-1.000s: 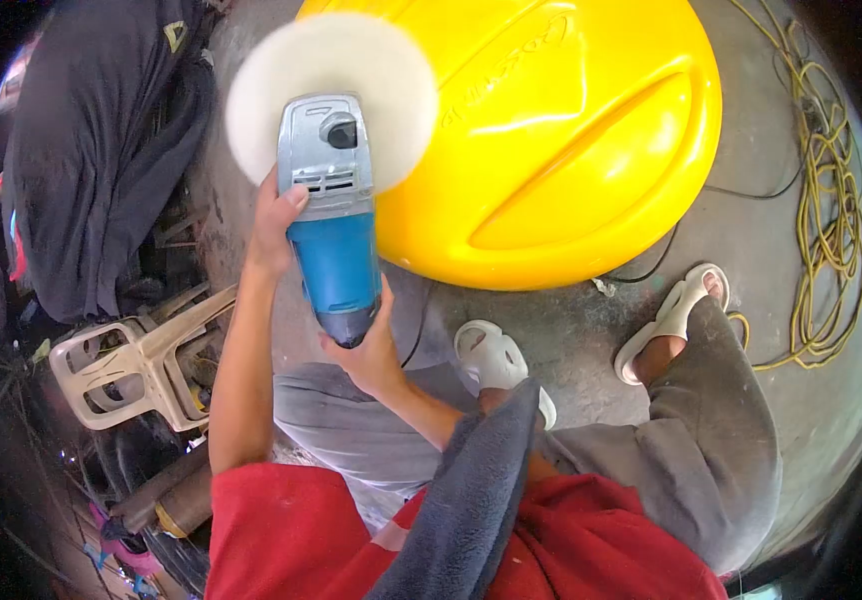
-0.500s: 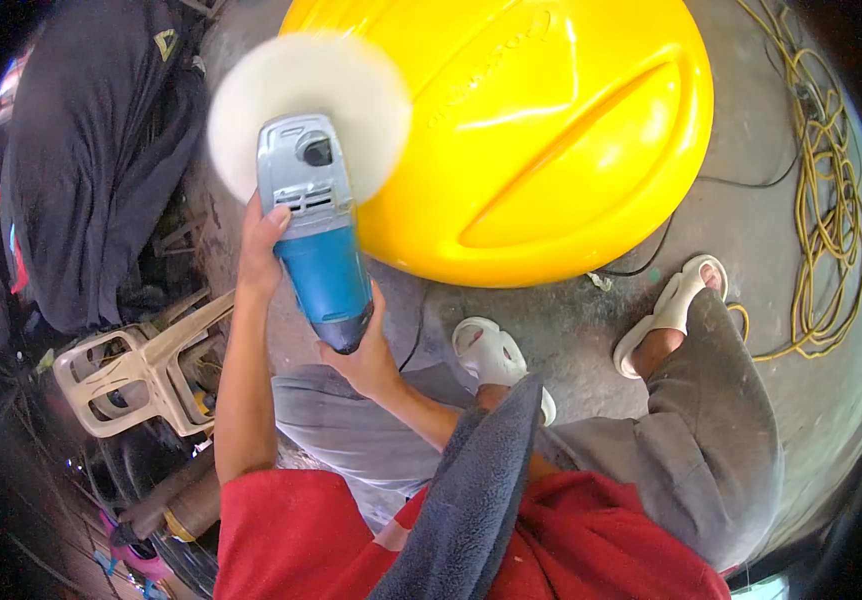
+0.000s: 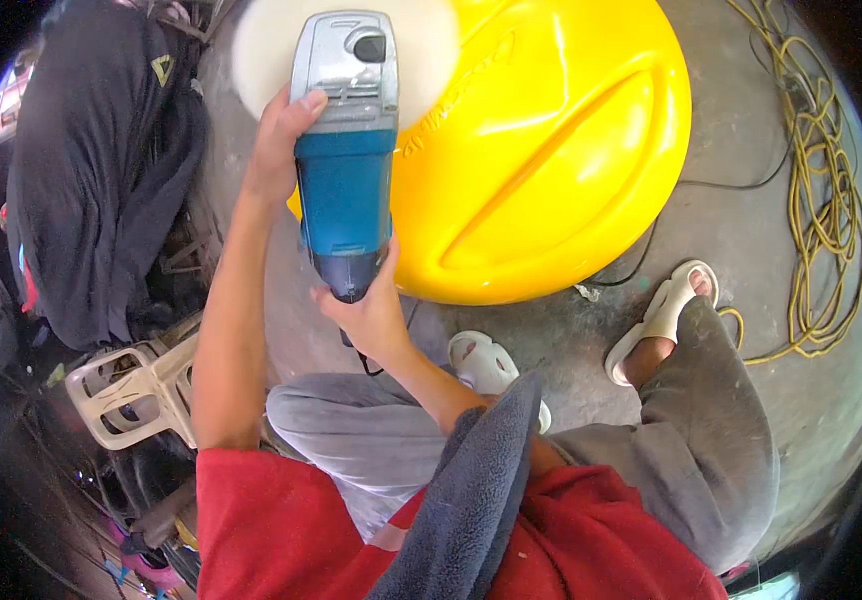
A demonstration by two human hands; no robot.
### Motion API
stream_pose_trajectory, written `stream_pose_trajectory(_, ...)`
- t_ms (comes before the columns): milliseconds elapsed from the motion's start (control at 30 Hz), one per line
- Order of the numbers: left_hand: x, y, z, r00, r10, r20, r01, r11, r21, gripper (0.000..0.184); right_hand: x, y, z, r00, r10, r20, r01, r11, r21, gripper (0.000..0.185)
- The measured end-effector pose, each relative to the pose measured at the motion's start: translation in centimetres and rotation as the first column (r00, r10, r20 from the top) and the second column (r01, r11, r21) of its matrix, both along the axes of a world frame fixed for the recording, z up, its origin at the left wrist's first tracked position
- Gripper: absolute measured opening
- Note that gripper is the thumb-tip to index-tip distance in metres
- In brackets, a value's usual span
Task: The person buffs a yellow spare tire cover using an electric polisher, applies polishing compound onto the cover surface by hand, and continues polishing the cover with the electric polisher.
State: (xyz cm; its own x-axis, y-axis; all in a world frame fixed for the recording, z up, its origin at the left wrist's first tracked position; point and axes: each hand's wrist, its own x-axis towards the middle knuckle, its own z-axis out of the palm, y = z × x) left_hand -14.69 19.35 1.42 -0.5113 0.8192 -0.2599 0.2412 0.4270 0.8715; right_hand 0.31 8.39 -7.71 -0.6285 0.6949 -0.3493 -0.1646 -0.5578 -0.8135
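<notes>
A blue and silver power polisher (image 3: 346, 190) is held in both hands, its round white pad (image 3: 261, 60) blurred and over the left side of a large glossy yellow object (image 3: 551, 190). My left hand (image 3: 281, 135) grips the silver head from the left, thumb on top. Wrapped round the dark rear end of the tool is my right hand (image 3: 371, 305). Raised lettering and a curved groove mark the yellow surface. The contact between pad and surface is hidden by the tool.
A yellow cord (image 3: 811, 220) lies coiled on the floor at the right. Dark cloth (image 3: 101, 170) hangs at the left, above a beige plastic chair (image 3: 126, 395). My feet in white clogs (image 3: 483, 362) are below the yellow object. A thin black cable runs on the floor.
From half a second ago, the polisher has moved up and right in view, with both hands still on it. The yellow object sits slightly farther left in view.
</notes>
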Motion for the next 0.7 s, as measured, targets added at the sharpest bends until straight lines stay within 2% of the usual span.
stream_pose_trajectory(133, -0.4, 3.3, -0.3, 0.999, -0.022, 0.027, 0.023, 0.999, -0.037, 0.061, -0.3, 2.4, 0.3, 1.0, -0.014, 0.015, 0.014, 0.999, -0.037, 0.104)
stream_pose_trajectory(233, 0.2, 5.3, -0.3, 0.999, -0.043, 0.025, 0.043, 0.999, -0.02, 0.059, 0.0, 4.2, 0.4, 1.0, -0.005, -0.029, 0.001, 0.99, -0.139, 0.102)
stream_pose_trajectory(300, 0.4, 6.4, -0.4, 0.998, -0.048, 0.032, 0.048, 0.999, 0.001, 0.058, 0.1, 5.4, 0.2, 0.999, -0.014, -0.036, 0.012, 0.998, -0.055, 0.098)
stream_pose_trajectory(433, 0.5, 8.1, -0.1, 0.997, -0.063, 0.036, 0.065, 0.997, -0.038, 0.055, -0.3, 6.5, 0.0, 0.993, -0.096, -0.074, 0.094, 0.995, -0.03, 0.097)
stream_pose_trajectory(533, 0.0, 8.6, -0.2, 0.998, -0.062, 0.029, 0.063, 0.996, -0.056, 0.055, -0.1, 7.5, 0.6, 0.997, -0.063, -0.052, 0.059, 0.996, -0.069, 0.098)
stream_pose_trajectory(600, -0.1, 8.6, -0.2, 0.998, -0.066, 0.013, 0.067, 0.996, -0.063, 0.055, -0.2, 7.5, 0.5, 0.995, -0.087, -0.045, 0.086, 0.996, -0.015, 0.098)
stream_pose_trajectory(700, 0.2, 8.0, 0.0, 0.999, -0.048, 0.008, 0.049, 0.998, -0.047, 0.056, -0.1, 7.0, 0.7, 0.993, -0.098, -0.064, 0.096, 0.995, -0.027, 0.099)
